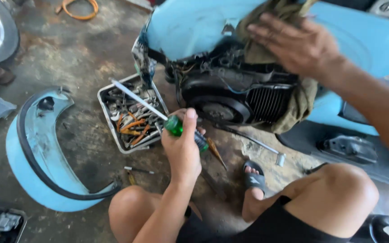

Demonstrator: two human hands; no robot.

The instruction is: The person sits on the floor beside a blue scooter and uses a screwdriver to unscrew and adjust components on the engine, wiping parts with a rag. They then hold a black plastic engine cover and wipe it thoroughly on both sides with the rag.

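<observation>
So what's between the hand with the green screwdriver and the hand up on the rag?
In the head view, the scooter's black engine lies between the left hand, gripping the green screwdriver, and the right hand on the rag.

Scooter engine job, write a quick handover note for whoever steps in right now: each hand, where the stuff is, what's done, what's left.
Left hand: gripping a green-handled screwdriver, shaft pointing over the metal tool tray on the floor.
Right hand: flat on an olive rag draped over the light blue scooter.
Done: side panel is off, lying on the floor at left; engine exposed.
Left: engine not yet touched by the screwdriver; panel still to be refitted.
</observation>
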